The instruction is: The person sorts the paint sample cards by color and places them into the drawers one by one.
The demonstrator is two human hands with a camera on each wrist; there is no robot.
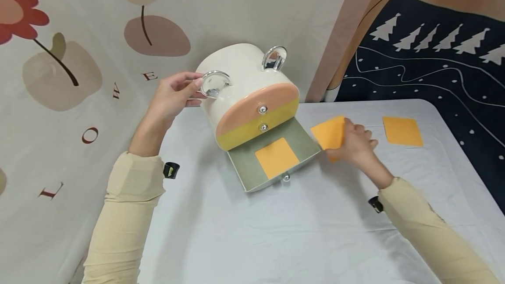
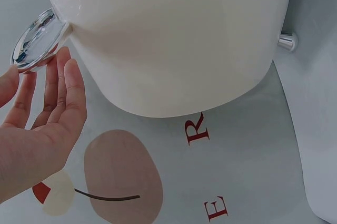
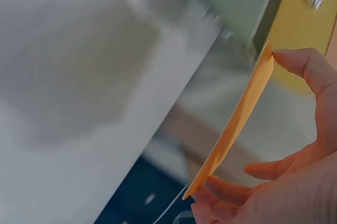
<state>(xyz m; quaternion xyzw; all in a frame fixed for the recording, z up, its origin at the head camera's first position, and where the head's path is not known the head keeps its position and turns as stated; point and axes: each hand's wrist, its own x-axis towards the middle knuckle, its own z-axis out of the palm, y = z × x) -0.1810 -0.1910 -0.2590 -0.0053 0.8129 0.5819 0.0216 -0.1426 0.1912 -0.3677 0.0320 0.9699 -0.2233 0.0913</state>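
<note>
A small white rounded chest stands against the back wall, with peach, yellow and green drawer fronts and silver knobs. My left hand pinches one of its silver ring-shaped ears between thumb and fingers. The green bottom drawer is pulled out, and a flat orange square card lies in it. Just right of that drawer, my right hand holds another orange card by its edges, thumb at one side and fingertips at the opposite side. This card is tilted and raised above the table.
A third orange card lies on the white-covered table, to the right of my right hand. The second silver ear rises at the chest's far side. Behind is a wall cloth with printed shapes; a dark tree-patterned cloth hangs at right.
</note>
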